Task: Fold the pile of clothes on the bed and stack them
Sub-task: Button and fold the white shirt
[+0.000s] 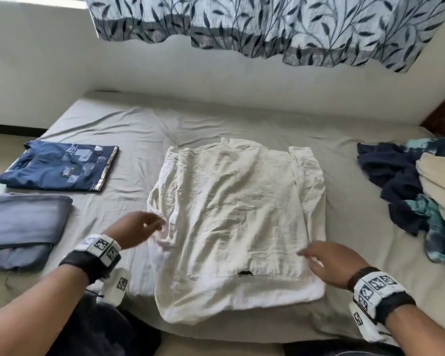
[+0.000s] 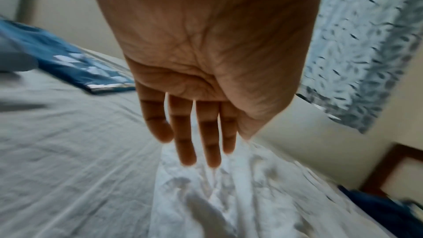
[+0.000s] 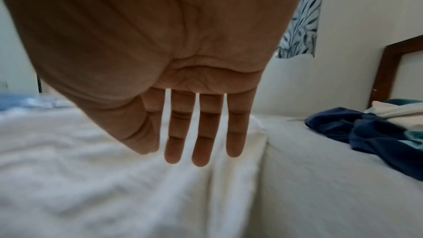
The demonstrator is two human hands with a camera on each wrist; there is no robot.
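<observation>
Flat palms over creased cotton shirt.

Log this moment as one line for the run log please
stage: folding white shirt | left hand: open, at shirt's left edge | right hand: open, over its near right corner | unfolded pile: right

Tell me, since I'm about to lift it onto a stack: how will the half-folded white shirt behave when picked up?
The white shirt looks thin and heavily wrinkled, so it will probably sag limply. Its folded-in sides lie loose, so they would likely fall open unless supported underneath. It is likely light.
</observation>
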